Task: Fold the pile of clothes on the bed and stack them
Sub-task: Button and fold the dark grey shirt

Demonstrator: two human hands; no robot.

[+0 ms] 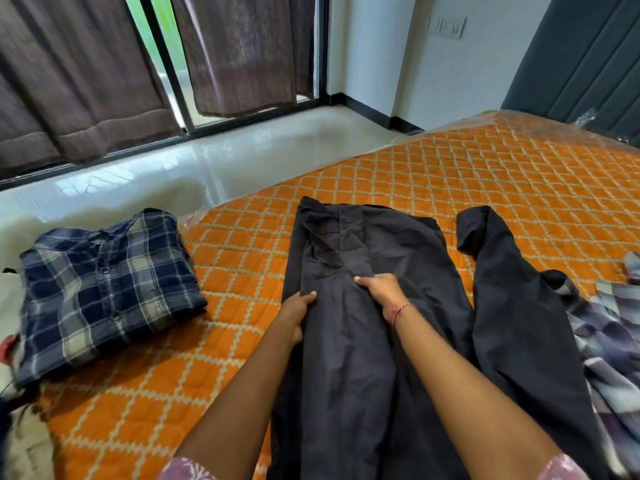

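On the bed (450, 174), covered by an orange quilted spread, dark trousers (349, 306) are laid lengthwise, waistband at the far end, legs running toward the person. A second dark piece (519, 306) lies just beside them on the right; whether it is the other leg or a separate garment cannot be told. A blue plaid shirt (104, 289), already folded, is set well apart on the left edge. More checked cloth (609, 334), unfolded, is seen at the far right.

Step in hand is judged as straightening the trousers before a fold. It is best done by the cloth being pulled taut sideways, seams lined up, creases smoothed from waistband down, then folded in thirds and carried onto the plaid shirt.

Left hand (298, 313): a fold at the trousers' left edge is pinched, thumb on top, fingers tucked under the cloth. Right hand (381, 289): fingers curled into the fabric near the crotch seam, a ridge of cloth gathered under them. Each grip is closed on the trousers; neither is spread flat.
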